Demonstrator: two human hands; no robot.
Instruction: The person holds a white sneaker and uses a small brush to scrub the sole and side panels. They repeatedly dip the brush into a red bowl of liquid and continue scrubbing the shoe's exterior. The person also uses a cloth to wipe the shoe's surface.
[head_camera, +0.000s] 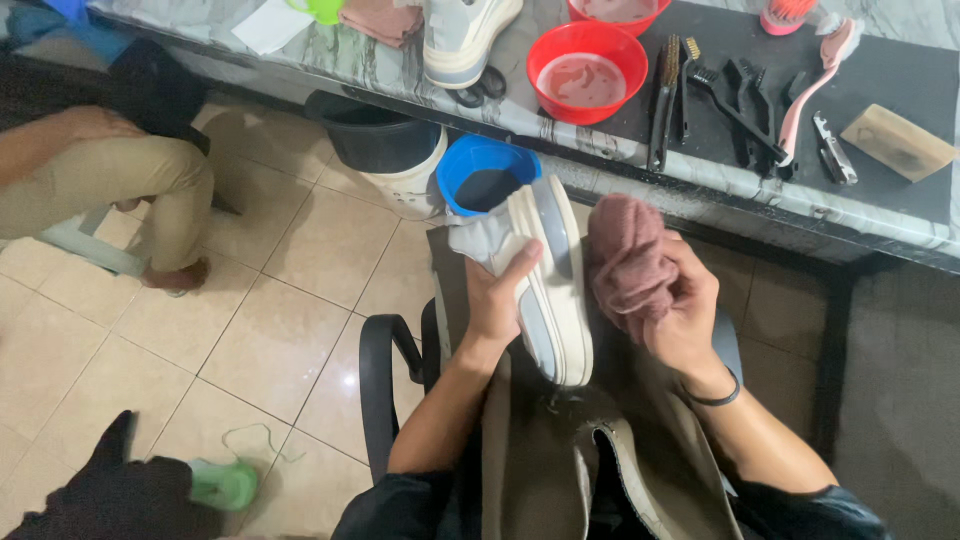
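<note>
Gripping grey sneaker (545, 290), left hand (495, 300) closed; right hand (685, 310) clenching pink cloth (625, 260).

Second sneaker (462, 35) cut off above

A marble-patterned counter (640, 150) runs across the top of the frame, with a black mat (720, 60) covering its right part. On it lie a red bowl (587, 70), black scissors (482, 88), a pale sneaker (465, 35), a folded pink cloth (380, 18), several black brushes (720, 100), a pink-handled brush (815, 80) and a wooden block (897, 142). On the tiled floor (250, 330) below stand a black bucket (375, 135) and a blue bucket (485, 175), upper centre.
</note>
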